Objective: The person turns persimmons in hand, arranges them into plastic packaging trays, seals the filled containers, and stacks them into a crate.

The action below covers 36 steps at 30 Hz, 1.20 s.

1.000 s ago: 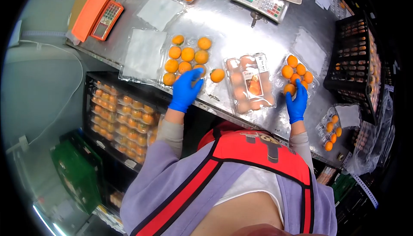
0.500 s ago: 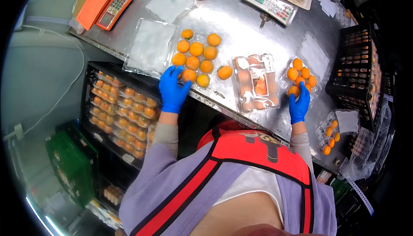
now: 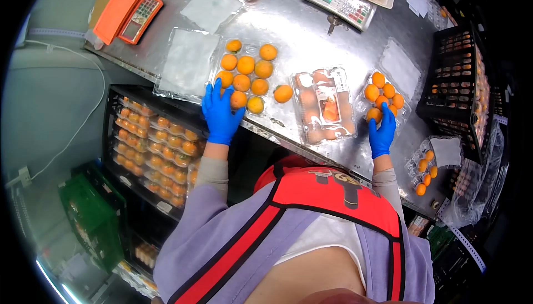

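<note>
Bright steel tabletop (image 3: pixel 302 38) keeps everything within reach. The left hand (image 3: pixel 222 114) lies splayed at the near corner of the larger tray (image 3: pixel 251 46), fingers around no fruit I can see, perhaps steadying it; separate pockets hold its oranges (image 3: pixel 246 65) apart. The right hand (image 3: pixel 382 136) bends over the fruit (image 3: pixel 381 101) in the smaller tray (image 3: pixel 404 114); from here I can't tell whether it grips any. One loose orange (image 3: pixel 283 94) sits outside the pockets, between the larger tray and a closed clear pack (image 3: pixel 325 107), seemingly to stay handy.
</note>
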Available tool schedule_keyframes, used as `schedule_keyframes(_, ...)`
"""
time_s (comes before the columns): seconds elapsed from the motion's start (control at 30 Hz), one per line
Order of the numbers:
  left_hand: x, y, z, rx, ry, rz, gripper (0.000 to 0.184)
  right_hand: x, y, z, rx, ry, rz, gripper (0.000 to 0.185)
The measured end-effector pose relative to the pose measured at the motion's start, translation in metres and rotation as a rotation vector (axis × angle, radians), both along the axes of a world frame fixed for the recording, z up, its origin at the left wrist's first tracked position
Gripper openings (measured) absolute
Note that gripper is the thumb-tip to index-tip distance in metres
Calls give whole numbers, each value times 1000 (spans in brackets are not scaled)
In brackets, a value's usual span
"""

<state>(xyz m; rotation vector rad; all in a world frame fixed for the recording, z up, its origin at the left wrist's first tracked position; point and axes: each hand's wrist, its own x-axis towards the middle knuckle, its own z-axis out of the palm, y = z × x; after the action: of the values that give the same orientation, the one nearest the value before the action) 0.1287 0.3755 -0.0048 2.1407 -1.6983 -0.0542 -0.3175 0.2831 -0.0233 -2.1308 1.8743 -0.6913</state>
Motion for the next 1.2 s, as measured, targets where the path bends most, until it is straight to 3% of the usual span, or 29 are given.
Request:
schedule_keyframes(0.17, 6, -3, -4, -14, 16, -25, 54, 0, 0, 0, -15, -7, 16, 61)
schedule_keyframes(0.27, 15, -2, -13, -72, 152, -46, 53, -1, 0, 0, -19, -5, 17, 61)
schedule_keyframes(0.33, 18, -3, -13, -197, 459, -14, 49, -1, 0, 0, -21, -2, 16, 61)
schedule_keyframes(0.37, 18, -3, -12, -195, 458, -13, 49, -1, 0, 0, -25, -3, 21, 61)
schedule_keyframes(0.43, 12, -8, 7, -246, 1181, 49, 51, -1, 0, 0, -29, -5, 27, 61)
schedule_keyframes(0.47, 10, -10, 11, -247, 1180, 48, 51, -1, -1, 0, -20, -18, 27, 61)
schedule_keyframes(0.53, 4, -14, 20, -321, 1782, 9, 64, -1, -1, 0, -12, -32, 27, 61)
schedule_keyframes(0.67, -9, -17, 44, -258, 1866, -46, 69, 0, 0, 0, -24, -28, 23, 60)
schedule_keyframes(0.87, -19, -22, 58, -312, 1765, -154, 71, 1, 0, 2, -28, -28, 26, 60)
schedule_keyframes(1.07, -21, -22, 59, -346, 1555, -171, 73, 2, -1, 2, -23, -28, 21, 60)
schedule_keyframes(1.2, -19, -16, 58, -303, 1401, -57, 69, 2, 0, 2, -29, -27, 14, 60)
